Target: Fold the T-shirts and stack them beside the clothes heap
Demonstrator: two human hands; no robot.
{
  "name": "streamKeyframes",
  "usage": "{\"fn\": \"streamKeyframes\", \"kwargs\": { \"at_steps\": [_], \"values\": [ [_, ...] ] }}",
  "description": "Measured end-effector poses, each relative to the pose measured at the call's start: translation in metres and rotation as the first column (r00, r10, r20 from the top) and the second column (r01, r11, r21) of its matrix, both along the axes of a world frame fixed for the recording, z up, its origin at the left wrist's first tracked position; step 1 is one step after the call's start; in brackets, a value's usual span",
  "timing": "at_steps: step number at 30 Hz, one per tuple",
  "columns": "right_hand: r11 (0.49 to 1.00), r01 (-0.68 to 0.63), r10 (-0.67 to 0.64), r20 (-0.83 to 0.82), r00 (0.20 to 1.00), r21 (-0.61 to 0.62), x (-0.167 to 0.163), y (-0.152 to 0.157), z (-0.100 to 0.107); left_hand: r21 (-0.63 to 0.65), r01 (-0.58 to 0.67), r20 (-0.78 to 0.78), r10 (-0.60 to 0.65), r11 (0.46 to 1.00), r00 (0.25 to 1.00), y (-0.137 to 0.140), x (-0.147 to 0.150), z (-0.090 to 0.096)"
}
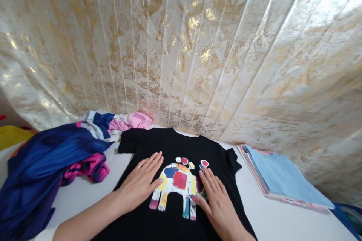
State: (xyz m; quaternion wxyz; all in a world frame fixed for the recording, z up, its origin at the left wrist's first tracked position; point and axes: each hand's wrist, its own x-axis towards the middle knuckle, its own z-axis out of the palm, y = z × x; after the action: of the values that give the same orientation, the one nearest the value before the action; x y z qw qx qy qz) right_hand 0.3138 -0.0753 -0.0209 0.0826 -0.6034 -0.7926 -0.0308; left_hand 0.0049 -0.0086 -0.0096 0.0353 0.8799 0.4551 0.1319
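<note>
A black T-shirt [158, 141] lies spread out on the white table, its neckline toward the curtain. On its front is a colourful printed elephant [179, 180]. My left hand [143, 180] rests flat on the shirt at the print's left edge, fingers stretched out and thumb over the print. On the print's right side lies my right hand [216, 203], also flat, with its fingers extended and covering part of the elephant's head. The shirt's right sleeve [234, 159] looks bunched, while the left sleeve [127, 141] is laid out flat. The lower hem is out of view.
At the left is a loose heap of blue clothing [59, 150] with a pink-and-navy piece [87, 169]. Behind it lies a pink garment [138, 120]. A folded stack topped with light blue cloth [283, 177] sits on the right. A gold-patterned curtain [175, 45] hangs along the table's [271, 218] back edge.
</note>
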Motion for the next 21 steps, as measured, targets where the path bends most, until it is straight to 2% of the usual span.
{"fn": "streamKeyframes", "kwargs": {
  "at_steps": [2, 5, 7, 12, 14, 16, 19, 21],
  "values": [
    [1.0, 0.015, -0.015, 0.0, 1.0, -0.006, -0.001, -0.017, -0.007, 0.014, -0.048, 0.001, 0.048, 0.999, 0.999, -0.009, -0.009, -0.005],
    [0.98, 0.195, -0.196, 0.015, 0.98, 0.041, 0.019, -0.028, -0.02, 0.064, -0.186, -0.023, 0.188, 0.98, 0.982, -0.013, -0.026, -0.012],
    [0.962, 0.267, -0.268, 0.022, 0.963, 0.064, 0.035, -0.027, -0.027, 0.09, -0.235, -0.044, 0.24, 0.968, 0.97, -0.013, -0.032, -0.012],
    [0.956, 0.288, -0.29, 0.027, 0.957, 0.052, 0.045, -0.024, -0.026, 0.061, -0.279, -0.104, 0.284, 0.958, 0.953, -0.016, -0.028, 0.0],
    [0.954, 0.297, -0.298, 0.04, 0.954, 0.03, 0.04, -0.025, -0.023, 0.013, -0.266, -0.118, 0.266, 0.964, 0.957, -0.019, -0.023, 0.005],
    [0.96, 0.279, -0.279, 0.042, 0.959, 0.016, 0.035, -0.026, -0.022, -0.03, -0.192, -0.085, 0.189, 0.981, 0.978, -0.023, -0.019, 0.009],
    [0.981, 0.19, -0.19, 0.007, 0.982, 0.031, 0.029, -0.029, -0.025, -0.065, -0.068, -0.002, 0.068, 0.996, 0.998, -0.03, -0.014, 0.006],
    [0.984, 0.171, -0.171, -0.017, 0.985, 0.048, 0.03, -0.03, -0.029, -0.07, -0.057, 0.02, 0.058, 0.996, 0.998, -0.032, -0.014, 0.002]
  ]
}}
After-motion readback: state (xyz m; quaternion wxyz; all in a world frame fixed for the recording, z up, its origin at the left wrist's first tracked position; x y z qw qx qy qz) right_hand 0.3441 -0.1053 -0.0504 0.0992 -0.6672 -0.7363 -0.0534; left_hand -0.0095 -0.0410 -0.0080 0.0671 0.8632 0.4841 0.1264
